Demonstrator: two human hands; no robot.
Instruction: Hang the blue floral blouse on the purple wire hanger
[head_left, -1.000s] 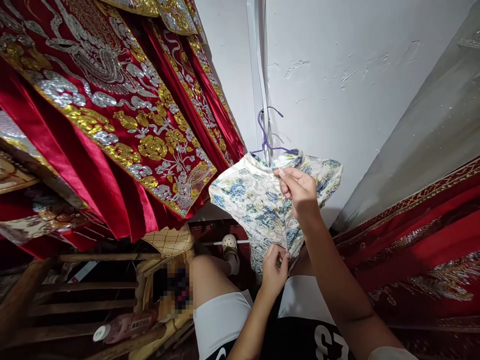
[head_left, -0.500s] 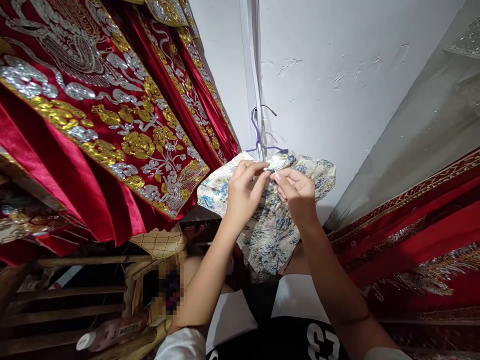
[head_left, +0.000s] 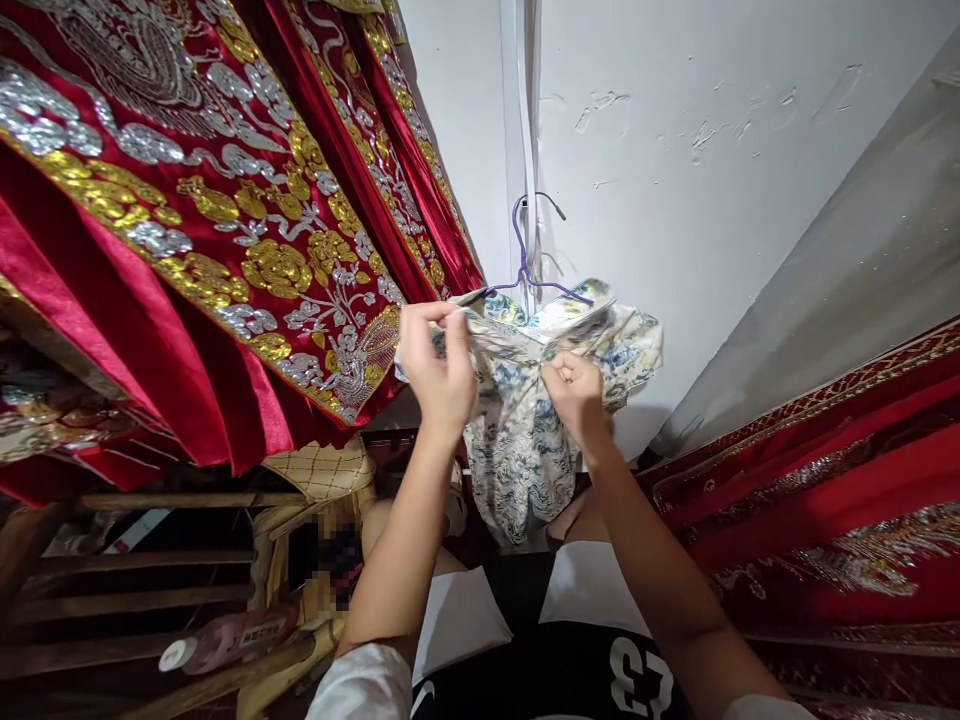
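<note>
A short-sleeved shirt [head_left: 517,450] with a blue and cream floral print hangs on a purple hanger [head_left: 523,268] in front of me. The hanger's hook is caught at a white vertical strip on the wall. My left hand [head_left: 439,365] pinches the cloth near the left shoulder, thumb and fingers closed on it. With its fingers curled tight, my right hand [head_left: 574,392] grips the front just below the collar, right of the middle. Between the two hands the fabric is drawn into creases. The collar stands partly folded around the hanger's arms.
Red embroidered cloth [head_left: 300,250] with gold and silver sequins hangs at the left. Below it stands a wooden chair or rack [head_left: 172,600] with a pink bottle [head_left: 232,640] on it. More red beaded fabric [head_left: 840,480] hangs at the right. A white wall [head_left: 675,120] rises behind.
My hands, together at the collar before, have moved apart. The left went out to the shoulder and the right slightly down, pulling the shirt's cloth between them.
</note>
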